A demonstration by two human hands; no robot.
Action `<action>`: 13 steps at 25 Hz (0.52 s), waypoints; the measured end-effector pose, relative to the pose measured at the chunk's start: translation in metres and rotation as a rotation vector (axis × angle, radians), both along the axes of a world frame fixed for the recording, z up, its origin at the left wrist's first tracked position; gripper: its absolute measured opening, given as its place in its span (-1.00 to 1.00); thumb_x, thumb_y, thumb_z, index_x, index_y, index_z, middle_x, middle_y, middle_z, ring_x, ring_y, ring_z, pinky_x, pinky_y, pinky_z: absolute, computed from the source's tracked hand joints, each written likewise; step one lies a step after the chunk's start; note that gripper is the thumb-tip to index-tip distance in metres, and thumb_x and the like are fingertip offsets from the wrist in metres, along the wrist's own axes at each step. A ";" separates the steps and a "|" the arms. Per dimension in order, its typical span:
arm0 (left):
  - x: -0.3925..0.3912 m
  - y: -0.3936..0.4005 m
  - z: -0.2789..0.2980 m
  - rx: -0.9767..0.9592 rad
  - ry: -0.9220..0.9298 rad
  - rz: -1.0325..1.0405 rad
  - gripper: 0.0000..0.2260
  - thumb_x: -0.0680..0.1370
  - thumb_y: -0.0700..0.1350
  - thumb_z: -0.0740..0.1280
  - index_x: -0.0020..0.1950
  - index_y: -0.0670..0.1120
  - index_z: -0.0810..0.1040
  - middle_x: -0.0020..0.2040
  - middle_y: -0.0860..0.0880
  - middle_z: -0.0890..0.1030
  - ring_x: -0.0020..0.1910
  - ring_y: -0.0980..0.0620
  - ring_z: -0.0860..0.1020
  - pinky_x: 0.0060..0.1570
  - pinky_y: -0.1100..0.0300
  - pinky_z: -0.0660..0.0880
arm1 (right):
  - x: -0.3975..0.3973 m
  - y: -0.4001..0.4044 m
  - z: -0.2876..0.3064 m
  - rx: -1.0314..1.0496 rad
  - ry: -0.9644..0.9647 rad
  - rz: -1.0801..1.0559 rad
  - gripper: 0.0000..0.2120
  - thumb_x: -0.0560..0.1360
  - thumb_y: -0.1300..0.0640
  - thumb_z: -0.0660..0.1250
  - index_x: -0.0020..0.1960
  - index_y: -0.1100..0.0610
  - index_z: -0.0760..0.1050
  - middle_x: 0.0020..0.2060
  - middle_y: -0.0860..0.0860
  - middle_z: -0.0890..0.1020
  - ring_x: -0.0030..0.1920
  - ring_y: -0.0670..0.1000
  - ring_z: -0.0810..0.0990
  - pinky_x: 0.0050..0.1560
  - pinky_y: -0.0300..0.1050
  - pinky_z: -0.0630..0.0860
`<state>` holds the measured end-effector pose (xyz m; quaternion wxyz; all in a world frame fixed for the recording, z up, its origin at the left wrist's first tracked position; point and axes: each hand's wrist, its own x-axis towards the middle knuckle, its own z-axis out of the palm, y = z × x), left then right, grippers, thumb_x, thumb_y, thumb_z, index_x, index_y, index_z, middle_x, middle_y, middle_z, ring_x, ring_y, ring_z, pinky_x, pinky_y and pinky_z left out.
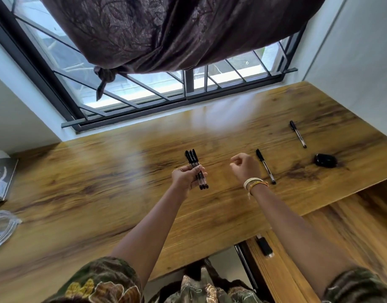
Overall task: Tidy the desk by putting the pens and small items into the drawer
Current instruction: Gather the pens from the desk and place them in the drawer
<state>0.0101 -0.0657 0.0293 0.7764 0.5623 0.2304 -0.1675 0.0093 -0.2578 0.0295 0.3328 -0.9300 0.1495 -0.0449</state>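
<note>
Left hand (184, 177): we grip three pens (196, 169), black caps, clear barrels, caps at 12.
Right hand (245, 166): loosely curled, empty.
Desk (100, 171): two matching pens loose at 2.

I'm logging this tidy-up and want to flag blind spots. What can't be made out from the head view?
- Drawer: the desk edge and the right arm cover most of its inside.
- Dark item in the drawer: too small to identify.
- Small black object on the desk: too small to identify.
- Clear plastic and book: cut by the left edge.
- Right hand: curled, palm hidden.
</note>
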 end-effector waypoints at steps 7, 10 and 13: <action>0.008 -0.005 0.000 -0.015 -0.006 -0.057 -0.80 0.49 -0.30 0.41 0.09 -0.34 0.59 -0.13 -0.22 0.67 -0.29 -0.04 0.69 -0.29 0.10 0.64 | -0.001 -0.034 -0.022 -0.351 0.101 -0.324 -0.72 0.50 0.24 0.31 0.21 0.20 0.51 0.17 0.23 0.47 0.19 0.25 0.46 0.19 0.08 0.42; 0.009 -0.006 0.000 -0.015 0.005 -0.063 -0.81 0.49 -0.30 0.41 0.09 -0.33 0.58 -0.12 -0.22 0.67 -0.29 -0.04 0.69 -0.31 0.11 0.64 | -0.001 -0.031 -0.026 -0.326 0.067 -0.288 -0.67 0.49 0.35 0.24 0.21 0.17 0.55 0.15 0.21 0.51 0.15 0.22 0.47 0.18 0.04 0.45; 0.012 -0.009 -0.001 -0.015 0.013 -0.062 -0.80 0.49 -0.31 0.41 0.09 -0.32 0.59 -0.12 -0.22 0.67 -0.27 -0.05 0.68 -0.25 0.08 0.65 | 0.007 -0.020 -0.020 -0.135 0.072 -0.184 -0.67 0.44 0.37 0.28 0.14 0.14 0.60 0.06 0.18 0.62 0.11 0.16 0.57 0.15 -0.02 0.53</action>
